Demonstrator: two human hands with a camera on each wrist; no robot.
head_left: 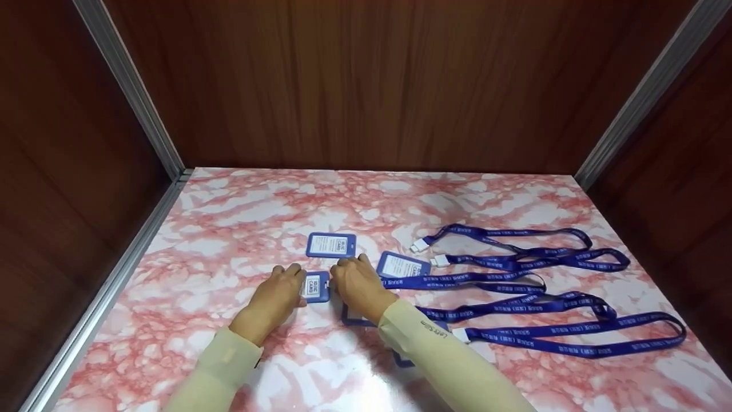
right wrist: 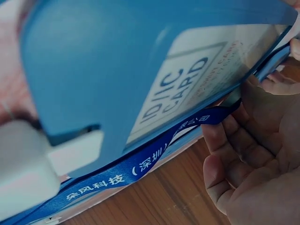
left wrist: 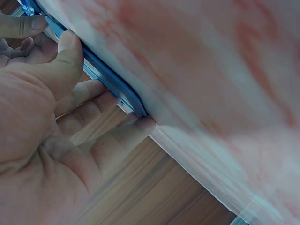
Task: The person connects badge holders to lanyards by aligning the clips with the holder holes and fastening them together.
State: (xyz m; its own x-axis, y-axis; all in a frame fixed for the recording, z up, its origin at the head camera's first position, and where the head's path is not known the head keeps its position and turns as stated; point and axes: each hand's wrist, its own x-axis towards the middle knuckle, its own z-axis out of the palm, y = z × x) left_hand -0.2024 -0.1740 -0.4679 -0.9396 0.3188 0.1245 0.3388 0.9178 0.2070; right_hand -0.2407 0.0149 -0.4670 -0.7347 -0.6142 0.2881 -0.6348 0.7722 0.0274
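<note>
My left hand (head_left: 271, 303) grips a blue ID card holder (head_left: 315, 287) by its edges, thumb on the near side, low over the marbled table. The left wrist view shows that holder (left wrist: 112, 79) edge-on between thumb and fingers. Right at its slotted end, the right hand (head_left: 363, 289) pinches the end of a blue printed lanyard (head_left: 434, 281). In the right wrist view the lanyard (right wrist: 112, 178) runs into the curled fingers (right wrist: 218, 140), which largely hide its clip. Another card holder (right wrist: 93, 61), with a white clip through its slot, looms close to that camera.
One loose card holder (head_left: 331, 245) lies beyond the hands and another (head_left: 400, 265) to their right. More holders lie partly hidden under the right forearm. Several blue lanyards (head_left: 583, 346) spread across the right side, some with white clips (head_left: 420, 245). Dark wood panels (head_left: 372, 86) enclose the table.
</note>
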